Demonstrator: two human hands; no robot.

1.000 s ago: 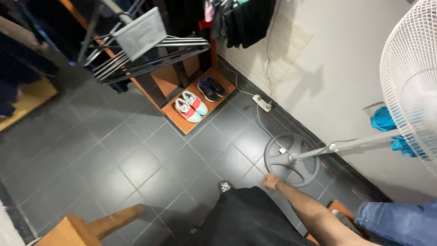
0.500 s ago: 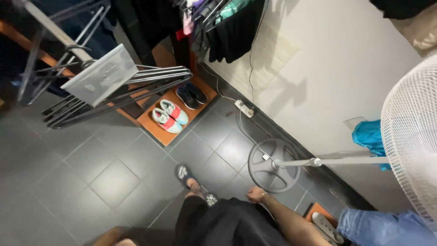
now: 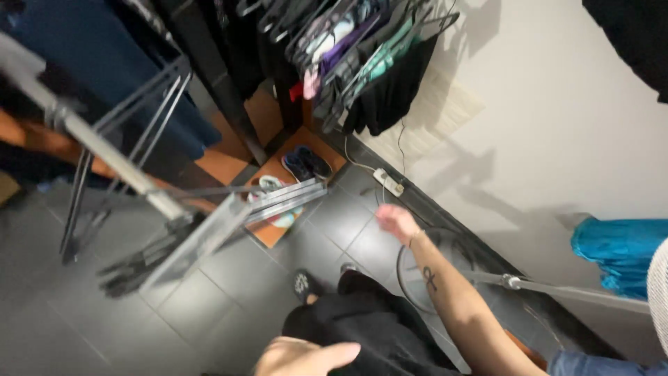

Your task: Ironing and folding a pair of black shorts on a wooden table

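Note:
My right hand [image 3: 395,221] is lifted in front of me with the forearm stretched out, fingers loosely curled and nothing in it. It hovers above the round dark base of a standing fan [image 3: 417,278], below a row of clothes on hangers [image 3: 362,49]. My left hand [image 3: 306,356] shows at the bottom edge, fingers out and empty, over my black clothing [image 3: 369,327]. A metal drying rack [image 3: 209,230] with grey bars juts in from the left, near both hands.
An orange shoe shelf [image 3: 275,231] holds dark shoes [image 3: 306,163] and a light pair partly behind the rack. A white power strip [image 3: 388,182] lies by the wall. The fan pole [image 3: 570,292] slants right below a teal cloth [image 3: 619,254]. The floor is grey tile.
My right hand has risen from beside my hip near the fan base to chest height. My left hand has come into view. The view has tilted up toward the hanging clothes.

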